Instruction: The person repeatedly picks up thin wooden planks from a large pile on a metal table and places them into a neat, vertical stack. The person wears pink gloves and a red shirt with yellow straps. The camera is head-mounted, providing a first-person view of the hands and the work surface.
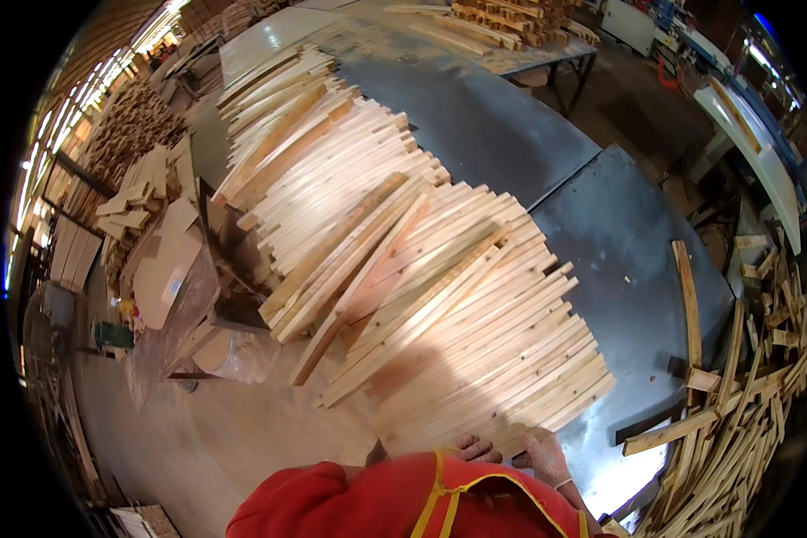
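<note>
A long row of pale wooden strips point(475, 341) lies side by side on a dark metal table, running from my body to the far left. Several loose strips point(359, 260) rest slantwise on top of the row. At its near edge, my left hand point(479, 447) shows only its fingers, spread a little apart beside the wood; my red clothing hides the rest. Close by on the right, my right hand point(547, 458), in what looks like a pale glove, has thumb and fingers closed at the end of the nearest strip, partly hidden below.
The dark metal tabletop point(623, 233) extends along the row's right side. At right, a heap of scrap strips point(735, 439) rises beside the table. A cluttered bench with boards point(166, 260) stands at left. Farther back, another table holds stacked wood point(511, 22); a machine point(753, 134) is at far right.
</note>
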Motion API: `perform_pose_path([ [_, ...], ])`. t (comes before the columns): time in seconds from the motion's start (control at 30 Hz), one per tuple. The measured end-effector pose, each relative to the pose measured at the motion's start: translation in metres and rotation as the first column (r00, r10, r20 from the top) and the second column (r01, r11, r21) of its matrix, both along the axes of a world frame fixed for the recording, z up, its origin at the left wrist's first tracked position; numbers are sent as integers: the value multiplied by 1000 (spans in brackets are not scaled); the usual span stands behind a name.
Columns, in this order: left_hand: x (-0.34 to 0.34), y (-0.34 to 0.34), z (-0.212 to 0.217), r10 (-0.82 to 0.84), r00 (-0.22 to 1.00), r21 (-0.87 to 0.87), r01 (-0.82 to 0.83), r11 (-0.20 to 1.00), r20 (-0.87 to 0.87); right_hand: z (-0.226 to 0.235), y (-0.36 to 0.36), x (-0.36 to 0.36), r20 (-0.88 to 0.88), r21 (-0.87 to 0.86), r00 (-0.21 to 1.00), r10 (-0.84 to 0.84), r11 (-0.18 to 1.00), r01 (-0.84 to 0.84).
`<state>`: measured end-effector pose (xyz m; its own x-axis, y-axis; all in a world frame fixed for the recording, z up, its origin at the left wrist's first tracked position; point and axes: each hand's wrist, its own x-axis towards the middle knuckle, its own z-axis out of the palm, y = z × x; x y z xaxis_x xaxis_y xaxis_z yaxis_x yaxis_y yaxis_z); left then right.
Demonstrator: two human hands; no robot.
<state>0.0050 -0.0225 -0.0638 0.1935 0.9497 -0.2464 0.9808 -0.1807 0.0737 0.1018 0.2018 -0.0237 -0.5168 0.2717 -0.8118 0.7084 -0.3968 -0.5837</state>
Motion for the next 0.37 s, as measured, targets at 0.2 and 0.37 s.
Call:
perform_pose_path([
  [0.2, -51, -12, -5, 127, 924, 381, -271, 884, 362, 30, -8, -61, -12, 48, 998, -58, 997, 59],
  [0.37, -97, -16, -35, 158, -122, -200, -635, 746, 980, 26, -2, -149, 12, 137, 999, 31, 990, -32],
])
